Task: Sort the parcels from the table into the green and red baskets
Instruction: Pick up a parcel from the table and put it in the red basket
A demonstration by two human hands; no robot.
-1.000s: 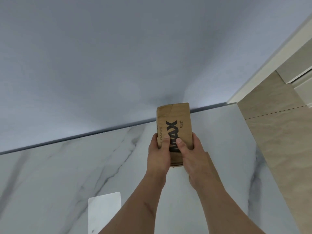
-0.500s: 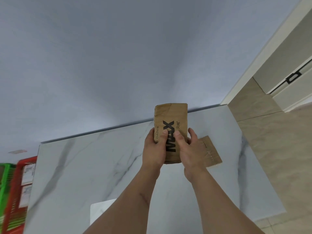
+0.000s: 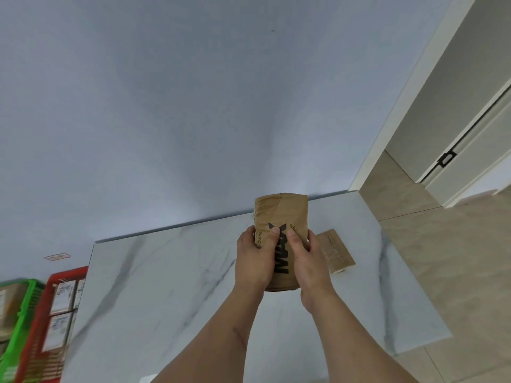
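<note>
I hold a brown cardboard parcel (image 3: 282,214) printed "MAX" in black, lifted above the white marble table (image 3: 171,277). My left hand (image 3: 253,261) grips its left side and my right hand (image 3: 307,261) its right side, both thumbs on the top face. A second, flatter brown parcel (image 3: 336,251) lies on the table just right of my right hand. At the far left stand the red basket (image 3: 41,327), holding several labelled parcels, and the green basket (image 3: 19,322) beside it with brown parcels inside.
A pale blue wall (image 3: 193,106) rises behind the table. To the right are a beige tiled floor (image 3: 456,272) and a white door frame (image 3: 414,92). A white flat object's corner (image 3: 145,379) shows at the bottom edge, near my left forearm.
The view has pulled back and shifted, bringing the baskets at the left and the second parcel into sight. Both hands keep their grip on the MAX parcel.
</note>
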